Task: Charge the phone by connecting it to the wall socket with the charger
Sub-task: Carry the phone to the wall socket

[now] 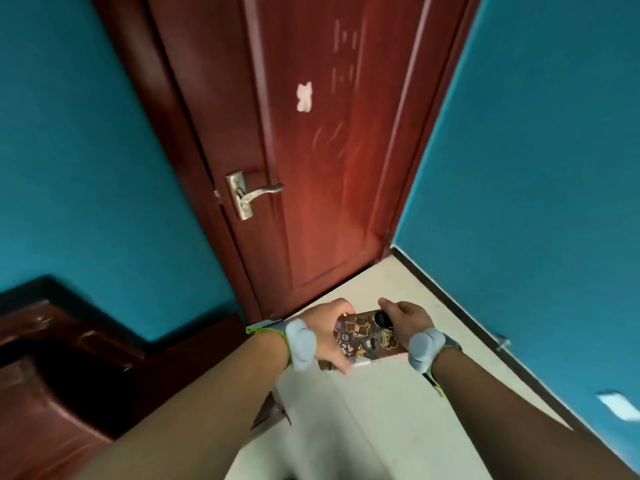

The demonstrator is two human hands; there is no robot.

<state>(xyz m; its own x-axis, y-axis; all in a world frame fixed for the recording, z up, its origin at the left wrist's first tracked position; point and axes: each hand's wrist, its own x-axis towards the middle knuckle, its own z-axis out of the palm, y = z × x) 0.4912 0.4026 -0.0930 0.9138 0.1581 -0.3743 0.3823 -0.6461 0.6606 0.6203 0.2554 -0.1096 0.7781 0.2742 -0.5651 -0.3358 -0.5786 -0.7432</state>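
two teal walls (540, 168) and a dark red door (311, 161) fill most of the view, with pale floor (363, 427) below and some dark wooden furniture (41, 358) off to the left. a white plate low on the right wall (618, 405) might be the socket, too blurry to call.

the phone (367, 336) is up in the air in front of the person, back side up, case covered in cartoon stickers. left hand (329, 336) is wrapped round its left edge, fingers curled underneath. right hand (405, 323) is closed on the other end, thumb by the dark camera bump. both wrists have grey bands.

handling guess: it's a light, rigid slab, glass on the hidden side, so it won't like a drop on that hard floor. the case probably helps grip. best held by the long edges, leaving the port end free for the plug. no charger or cable visible anywhere.
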